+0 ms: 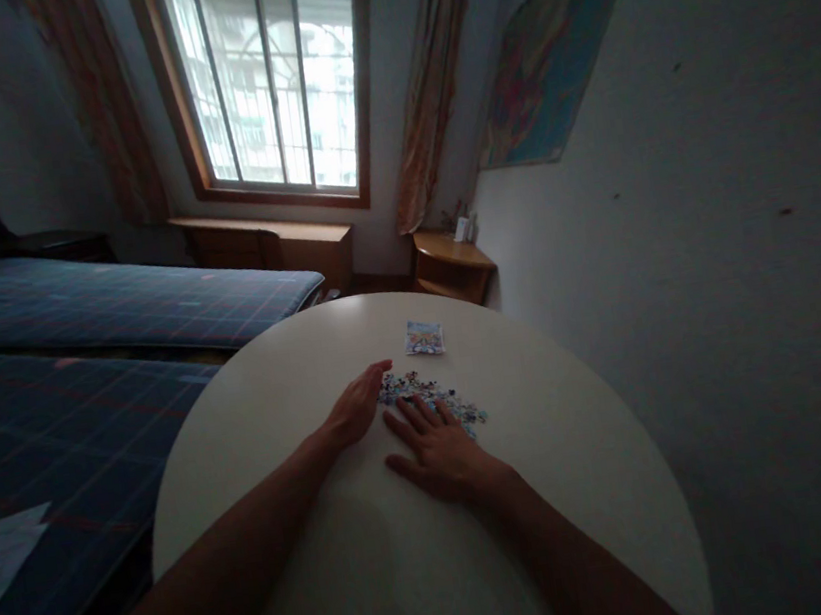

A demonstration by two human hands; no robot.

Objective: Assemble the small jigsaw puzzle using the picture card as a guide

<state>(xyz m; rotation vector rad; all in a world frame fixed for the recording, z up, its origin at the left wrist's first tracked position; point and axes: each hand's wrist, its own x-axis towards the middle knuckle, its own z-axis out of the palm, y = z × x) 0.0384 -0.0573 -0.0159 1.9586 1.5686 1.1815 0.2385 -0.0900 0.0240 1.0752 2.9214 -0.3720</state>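
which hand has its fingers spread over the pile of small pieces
The right hand, palm down with fingers spread at the near side of the pile. The left hand is turned on edge, left of it.

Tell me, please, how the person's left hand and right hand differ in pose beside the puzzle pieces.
The left hand is turned on its side, while the right hand is palm down.
The left hand's fingers are close together; the right hand's are spread.
The left hand borders the puzzle pieces on the left, whereas the right hand overlaps their near side.
Both are bare and at the same pile.
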